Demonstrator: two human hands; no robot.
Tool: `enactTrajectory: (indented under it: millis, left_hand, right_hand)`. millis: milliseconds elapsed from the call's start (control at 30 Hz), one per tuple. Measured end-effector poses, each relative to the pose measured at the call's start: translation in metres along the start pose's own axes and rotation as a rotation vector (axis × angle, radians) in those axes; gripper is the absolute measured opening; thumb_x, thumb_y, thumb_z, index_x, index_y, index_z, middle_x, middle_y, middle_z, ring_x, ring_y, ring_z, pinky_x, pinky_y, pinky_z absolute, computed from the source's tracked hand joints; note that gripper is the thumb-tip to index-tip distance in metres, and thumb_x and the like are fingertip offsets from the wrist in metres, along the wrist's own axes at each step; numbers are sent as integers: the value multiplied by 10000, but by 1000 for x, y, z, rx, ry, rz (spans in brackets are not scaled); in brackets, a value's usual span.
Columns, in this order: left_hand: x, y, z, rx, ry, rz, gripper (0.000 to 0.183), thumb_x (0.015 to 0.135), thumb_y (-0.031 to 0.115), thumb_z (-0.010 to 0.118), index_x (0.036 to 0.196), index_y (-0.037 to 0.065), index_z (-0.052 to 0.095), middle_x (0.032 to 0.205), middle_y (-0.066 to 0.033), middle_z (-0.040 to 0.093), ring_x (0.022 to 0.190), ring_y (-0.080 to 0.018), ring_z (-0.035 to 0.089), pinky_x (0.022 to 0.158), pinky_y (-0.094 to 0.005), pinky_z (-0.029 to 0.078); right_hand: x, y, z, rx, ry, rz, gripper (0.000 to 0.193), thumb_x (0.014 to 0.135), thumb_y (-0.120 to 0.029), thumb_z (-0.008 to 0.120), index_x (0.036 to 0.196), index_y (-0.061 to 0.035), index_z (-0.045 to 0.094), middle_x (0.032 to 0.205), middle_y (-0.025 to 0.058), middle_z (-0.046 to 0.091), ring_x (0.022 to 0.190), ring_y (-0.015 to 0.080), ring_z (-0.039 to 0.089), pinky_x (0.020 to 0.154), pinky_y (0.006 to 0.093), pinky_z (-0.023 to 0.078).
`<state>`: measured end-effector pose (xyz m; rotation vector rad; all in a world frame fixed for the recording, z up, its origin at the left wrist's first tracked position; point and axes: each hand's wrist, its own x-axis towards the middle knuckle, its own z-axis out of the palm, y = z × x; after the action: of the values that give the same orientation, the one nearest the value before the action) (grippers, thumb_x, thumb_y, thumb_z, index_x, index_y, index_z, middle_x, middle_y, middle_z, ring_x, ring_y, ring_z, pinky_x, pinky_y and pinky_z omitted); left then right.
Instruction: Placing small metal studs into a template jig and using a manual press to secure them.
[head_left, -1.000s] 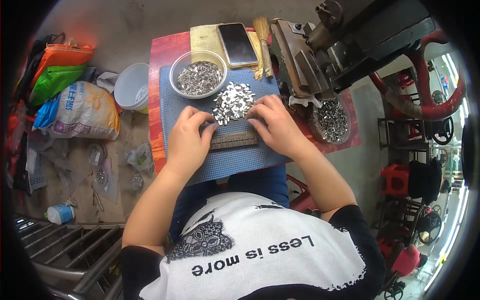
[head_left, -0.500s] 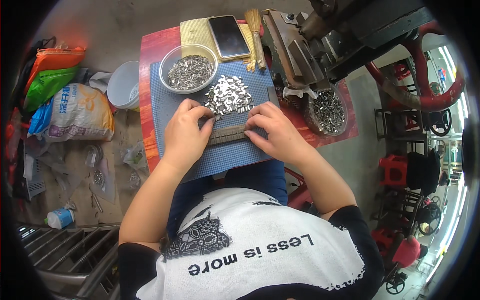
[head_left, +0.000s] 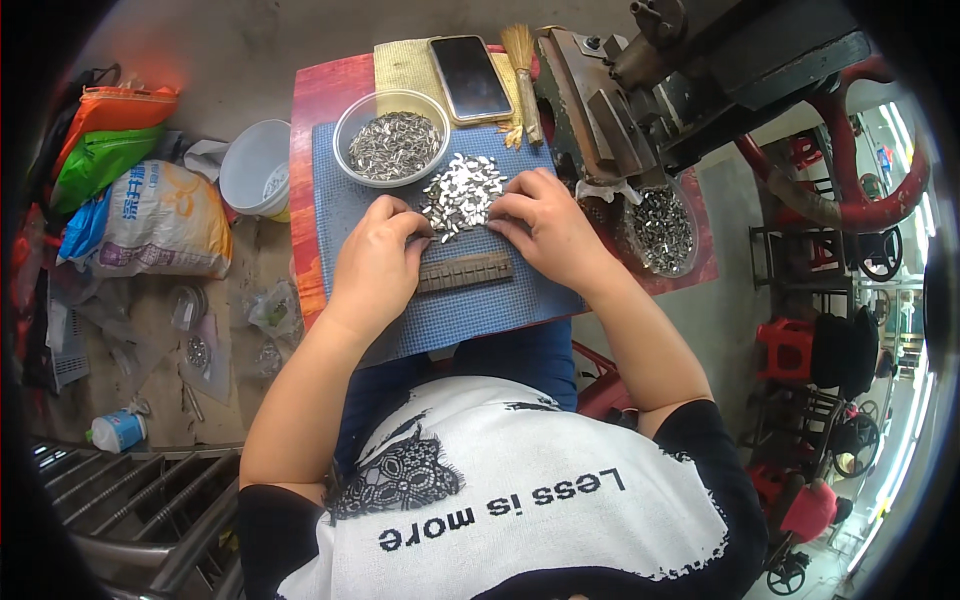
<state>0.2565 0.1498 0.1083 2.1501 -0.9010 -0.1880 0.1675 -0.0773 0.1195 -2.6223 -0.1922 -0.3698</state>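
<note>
A slotted metal bar [head_left: 466, 272] lies crosswise on the blue textured mat [head_left: 470, 325]. Just beyond it is a loose pile of small shiny metal pieces [head_left: 464, 190]. My left hand [head_left: 382, 255] is at the pile's near left edge, above the bar's left end, thumb and fingertips pinched together. At the pile's right edge is my right hand [head_left: 548, 225], its fingers bent and closed toward the thumb, apart from the bar. Whatever either pinch holds is too small or hidden to make out. A clear round bowl [head_left: 342, 160] of thin metal pins stands behind my left hand.
A phone [head_left: 470, 78] lies on a yellow cloth at the back, beside a straw brush [head_left: 523, 85]. To the right stands a dark metal press [head_left: 690, 75] with a red wheel. Below it is a clear tub of metal parts [head_left: 662, 230]. A white bucket [head_left: 255, 165] stands left.
My right hand has moved from the bar's right end up to the pile's right edge, uncovering the bar. My left hand stays nearly in place. The whole view has shifted slightly.
</note>
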Motion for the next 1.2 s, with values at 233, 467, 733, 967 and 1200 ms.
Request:
enactTrajectory:
  millis: [233,467,733,967,1200]
  left_hand:
    - [5,8,-1,6,-28,-92,113,840,101,740,920,25,717,1061,-135,631,1006,-348,635,868,-442,508]
    - [-1,1,-16,-179,-70,-112,114,855,62,723,938,-5,682,941,-68,582,708,-132,523,660,-277,460]
    - [-21,5,-26,-228,-175,-113,118,788,49,742,882,-13,705,1047,-53,647,778,-136,594,692,-267,496]
    - [-20,10,-30,-169,-216,-134,156,755,56,765,889,-15,729,999,-64,669,783,-161,621,708,-290,519]
    - [-14,6,-21,-195,-146,-143,129,781,24,768,907,-2,751,923,-68,673,714,-148,594,665,-300,494]
  right_hand:
    - [-1,-6,-4,101,-9,-37,149,812,-115,750,894,-45,647,1015,98,582,1011,297,546,911,409,454]
    - [-12,-28,-17,79,-195,-124,172,797,-82,756,914,-30,641,1054,108,569,1046,301,537,925,400,451]
    - [-11,-31,-15,56,-216,-113,147,810,-77,750,916,-25,664,1024,103,586,1023,300,549,909,411,458]
    - [-15,-35,-3,171,-75,-110,123,813,-95,750,899,-39,682,971,80,600,977,288,569,886,403,452]
    - [-20,-31,7,146,-42,-150,136,791,-97,771,883,-46,684,971,70,607,975,273,576,867,394,451]
